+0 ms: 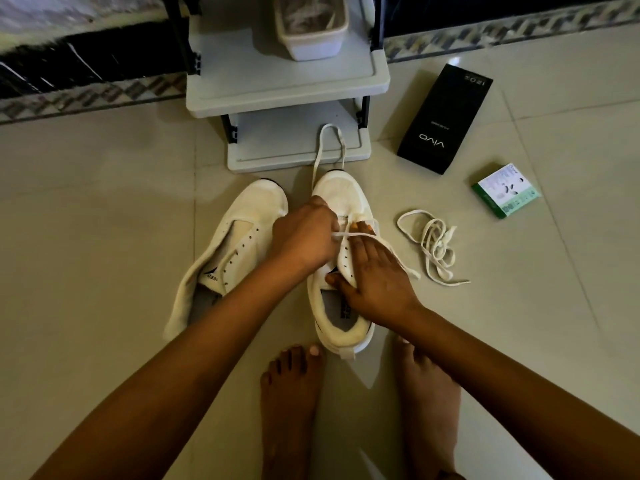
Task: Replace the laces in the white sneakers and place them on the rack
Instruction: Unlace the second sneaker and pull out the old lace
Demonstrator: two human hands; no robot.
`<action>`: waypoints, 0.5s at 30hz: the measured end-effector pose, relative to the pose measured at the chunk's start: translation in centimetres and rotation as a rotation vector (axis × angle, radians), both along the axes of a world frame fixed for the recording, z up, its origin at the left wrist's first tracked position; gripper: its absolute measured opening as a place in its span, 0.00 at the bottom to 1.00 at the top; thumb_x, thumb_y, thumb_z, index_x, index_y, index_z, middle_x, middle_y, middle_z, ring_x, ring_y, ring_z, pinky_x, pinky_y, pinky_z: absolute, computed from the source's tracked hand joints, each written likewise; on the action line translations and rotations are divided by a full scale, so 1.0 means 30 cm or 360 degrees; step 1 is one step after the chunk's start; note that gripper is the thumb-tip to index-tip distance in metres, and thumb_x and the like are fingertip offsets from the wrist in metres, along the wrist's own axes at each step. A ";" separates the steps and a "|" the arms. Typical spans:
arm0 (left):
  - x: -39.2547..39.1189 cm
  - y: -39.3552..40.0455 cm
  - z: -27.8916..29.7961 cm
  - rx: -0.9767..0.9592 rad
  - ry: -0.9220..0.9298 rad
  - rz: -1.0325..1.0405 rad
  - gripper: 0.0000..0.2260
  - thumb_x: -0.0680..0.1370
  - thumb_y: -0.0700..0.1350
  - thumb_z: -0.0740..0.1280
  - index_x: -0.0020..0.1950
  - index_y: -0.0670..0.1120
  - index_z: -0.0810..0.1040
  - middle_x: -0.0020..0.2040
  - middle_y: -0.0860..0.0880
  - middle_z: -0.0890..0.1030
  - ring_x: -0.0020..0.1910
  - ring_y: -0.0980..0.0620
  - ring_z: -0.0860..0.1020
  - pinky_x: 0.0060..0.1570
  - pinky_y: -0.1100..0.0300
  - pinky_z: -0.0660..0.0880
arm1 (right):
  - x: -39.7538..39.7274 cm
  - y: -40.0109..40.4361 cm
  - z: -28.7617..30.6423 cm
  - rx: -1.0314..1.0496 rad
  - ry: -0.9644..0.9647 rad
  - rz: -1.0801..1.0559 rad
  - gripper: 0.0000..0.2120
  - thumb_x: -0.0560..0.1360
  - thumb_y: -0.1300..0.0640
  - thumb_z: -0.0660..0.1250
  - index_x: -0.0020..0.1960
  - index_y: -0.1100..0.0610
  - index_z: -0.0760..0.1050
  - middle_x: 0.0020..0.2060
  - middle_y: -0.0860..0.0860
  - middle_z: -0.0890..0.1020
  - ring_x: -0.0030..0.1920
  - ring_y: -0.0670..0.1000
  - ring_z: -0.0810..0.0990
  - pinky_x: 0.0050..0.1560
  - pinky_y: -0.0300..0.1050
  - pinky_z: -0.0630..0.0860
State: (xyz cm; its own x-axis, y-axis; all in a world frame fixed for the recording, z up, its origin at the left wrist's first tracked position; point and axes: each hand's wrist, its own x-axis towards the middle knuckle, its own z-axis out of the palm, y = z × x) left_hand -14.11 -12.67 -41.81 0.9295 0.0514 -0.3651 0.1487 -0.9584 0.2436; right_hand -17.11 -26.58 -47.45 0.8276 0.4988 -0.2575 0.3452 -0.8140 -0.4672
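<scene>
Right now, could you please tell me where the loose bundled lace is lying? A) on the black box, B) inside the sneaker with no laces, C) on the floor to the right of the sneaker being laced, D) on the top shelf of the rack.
C: the loose lace lies on the floor tiles, right of the sneaker that both hands are lacing.

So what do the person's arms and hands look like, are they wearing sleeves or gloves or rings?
Both arms are bare all the way down, with no sleeves in view. The left hand and right hand wear no gloves, and I can see no rings, watch or bracelets. The right hand's fingernails look painted a light orange; the left hand's nails are hidden.
</scene>
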 end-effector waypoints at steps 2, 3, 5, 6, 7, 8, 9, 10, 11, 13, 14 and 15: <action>0.007 0.006 -0.014 0.0023 -0.0110 0.0116 0.08 0.74 0.46 0.67 0.53 0.50 0.81 0.58 0.52 0.78 0.55 0.48 0.77 0.50 0.56 0.73 | -0.001 -0.002 -0.001 -0.0012 0.0001 0.0014 0.45 0.70 0.31 0.43 0.76 0.62 0.47 0.76 0.58 0.50 0.76 0.55 0.50 0.73 0.43 0.46; 0.011 0.012 -0.016 -0.0002 -0.0126 0.0134 0.07 0.74 0.47 0.68 0.51 0.50 0.82 0.57 0.52 0.80 0.55 0.49 0.78 0.50 0.56 0.73 | -0.001 -0.002 -0.003 -0.0017 0.0001 0.0016 0.46 0.69 0.31 0.41 0.77 0.62 0.47 0.76 0.58 0.50 0.76 0.56 0.50 0.72 0.42 0.45; 0.015 0.023 0.010 -0.0256 -0.0100 0.0126 0.05 0.74 0.46 0.70 0.49 0.50 0.83 0.53 0.52 0.82 0.53 0.50 0.79 0.52 0.56 0.75 | 0.000 -0.001 -0.002 -0.0025 0.0008 0.0014 0.47 0.68 0.31 0.39 0.77 0.61 0.45 0.76 0.58 0.50 0.76 0.56 0.50 0.72 0.43 0.45; 0.016 0.024 0.038 -0.0485 -0.0084 0.0128 0.05 0.74 0.45 0.71 0.48 0.48 0.84 0.51 0.52 0.83 0.52 0.52 0.79 0.53 0.56 0.75 | 0.000 -0.001 -0.001 -0.0039 0.0021 0.0018 0.47 0.69 0.30 0.39 0.77 0.61 0.44 0.77 0.58 0.49 0.76 0.55 0.49 0.73 0.44 0.46; 0.016 0.023 0.074 -0.0727 -0.0072 0.0152 0.05 0.73 0.43 0.72 0.48 0.46 0.84 0.50 0.51 0.83 0.50 0.53 0.80 0.54 0.57 0.76 | 0.000 -0.001 0.007 -0.0049 0.0044 0.0016 0.45 0.70 0.30 0.41 0.77 0.60 0.42 0.77 0.57 0.47 0.77 0.55 0.47 0.74 0.46 0.48; 0.016 0.022 0.107 -0.0920 -0.0080 0.0187 0.06 0.73 0.42 0.72 0.48 0.45 0.84 0.48 0.50 0.84 0.49 0.54 0.80 0.54 0.59 0.76 | 0.000 -0.001 0.010 -0.0060 0.0083 0.0015 0.44 0.72 0.31 0.43 0.77 0.58 0.40 0.77 0.56 0.45 0.77 0.54 0.45 0.74 0.47 0.50; 0.017 0.022 0.129 -0.1031 -0.0117 0.0217 0.06 0.72 0.41 0.72 0.48 0.44 0.84 0.48 0.50 0.84 0.49 0.55 0.81 0.55 0.59 0.76 | 0.000 -0.003 0.015 -0.0078 0.0128 0.0014 0.42 0.74 0.32 0.45 0.77 0.58 0.38 0.77 0.55 0.43 0.77 0.54 0.44 0.74 0.49 0.52; 0.017 0.022 0.138 -0.1055 -0.0158 0.0222 0.06 0.72 0.41 0.72 0.49 0.45 0.84 0.48 0.51 0.84 0.49 0.55 0.80 0.55 0.58 0.76 | 0.000 -0.004 0.018 -0.0091 0.0157 0.0012 0.42 0.75 0.32 0.46 0.76 0.57 0.36 0.77 0.54 0.42 0.77 0.54 0.43 0.73 0.49 0.54; 0.021 0.025 0.133 -0.0998 -0.0185 0.0196 0.07 0.72 0.42 0.73 0.49 0.47 0.84 0.50 0.51 0.83 0.51 0.54 0.80 0.56 0.56 0.75 | -0.001 -0.005 0.016 -0.0093 0.0148 0.0013 0.43 0.74 0.31 0.45 0.76 0.57 0.36 0.77 0.54 0.42 0.76 0.54 0.43 0.73 0.49 0.54; 0.018 0.027 0.095 -0.0666 -0.0133 0.0079 0.13 0.72 0.44 0.72 0.56 0.50 0.81 0.58 0.52 0.79 0.58 0.52 0.76 0.58 0.52 0.73 | -0.003 -0.003 0.012 -0.0087 0.0104 0.0014 0.47 0.68 0.29 0.37 0.77 0.58 0.38 0.77 0.55 0.44 0.77 0.53 0.43 0.74 0.46 0.50; 0.016 0.023 0.072 -0.0405 -0.0071 0.0005 0.16 0.72 0.45 0.71 0.60 0.52 0.79 0.62 0.51 0.76 0.61 0.50 0.73 0.59 0.52 0.72 | 0.003 -0.002 0.011 -0.0085 0.0085 0.0021 0.47 0.67 0.29 0.36 0.77 0.59 0.39 0.77 0.55 0.45 0.77 0.53 0.44 0.73 0.44 0.46; 0.007 0.018 0.046 -0.0158 -0.0015 -0.0059 0.18 0.73 0.46 0.70 0.63 0.52 0.77 0.64 0.51 0.73 0.63 0.48 0.71 0.59 0.53 0.71 | 0.002 -0.002 0.007 -0.0086 0.0074 0.0032 0.47 0.67 0.30 0.37 0.77 0.59 0.41 0.77 0.56 0.46 0.77 0.53 0.45 0.72 0.42 0.43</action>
